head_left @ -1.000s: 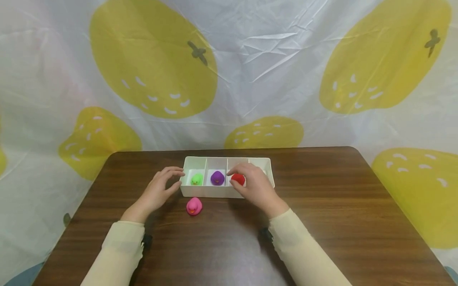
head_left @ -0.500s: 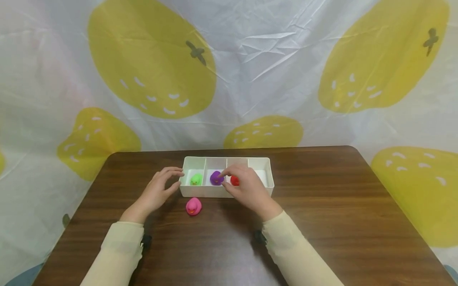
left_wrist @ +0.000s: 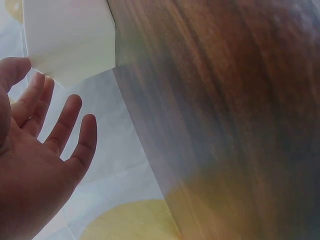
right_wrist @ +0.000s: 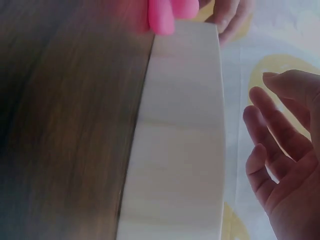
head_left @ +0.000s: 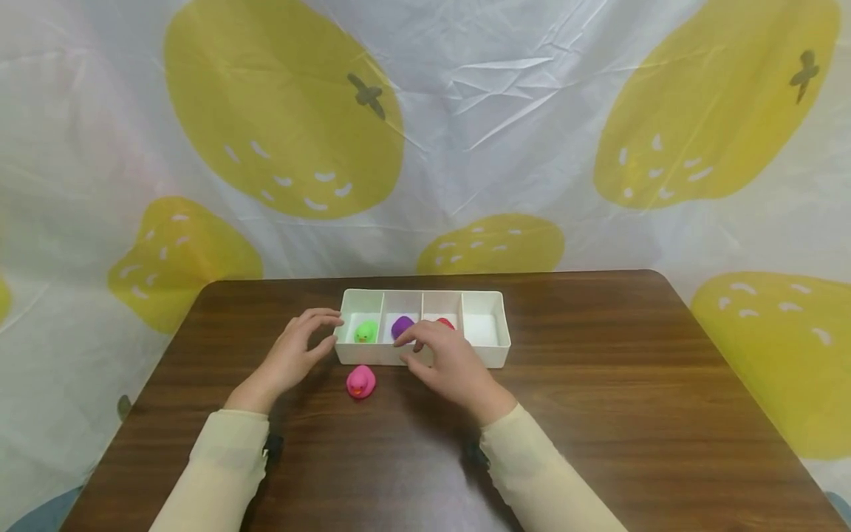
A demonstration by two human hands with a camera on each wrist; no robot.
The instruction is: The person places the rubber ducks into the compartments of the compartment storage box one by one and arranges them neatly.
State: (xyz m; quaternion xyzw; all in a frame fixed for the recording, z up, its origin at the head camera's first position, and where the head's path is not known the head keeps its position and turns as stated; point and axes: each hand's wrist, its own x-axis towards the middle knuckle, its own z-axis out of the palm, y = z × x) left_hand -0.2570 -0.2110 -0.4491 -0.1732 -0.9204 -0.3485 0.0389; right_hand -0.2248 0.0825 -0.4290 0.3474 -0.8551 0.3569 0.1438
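Observation:
A white tray with compartments stands on the table. From the left, they hold a green toy duck, a purple one and a red toy mostly hidden behind my right hand. In front of the tray sits a pink toy duck. My left hand touches the tray's left end with fingertips and thumb, its fingers loosely bent. My right hand hovers over the tray's front wall, holding nothing, thumb and fingers apart. In the right wrist view the hand is beside the tray wall.
The brown wooden table extends to both sides and in front of the tray. Behind its back edge hangs a white cloth printed with yellow fruit. The tray's rightmost compartment shows a bare bottom.
My right hand has moved left and toward me, from over the red toy to the tray's front wall. My left hand, the ducks and the tray have stayed in place.

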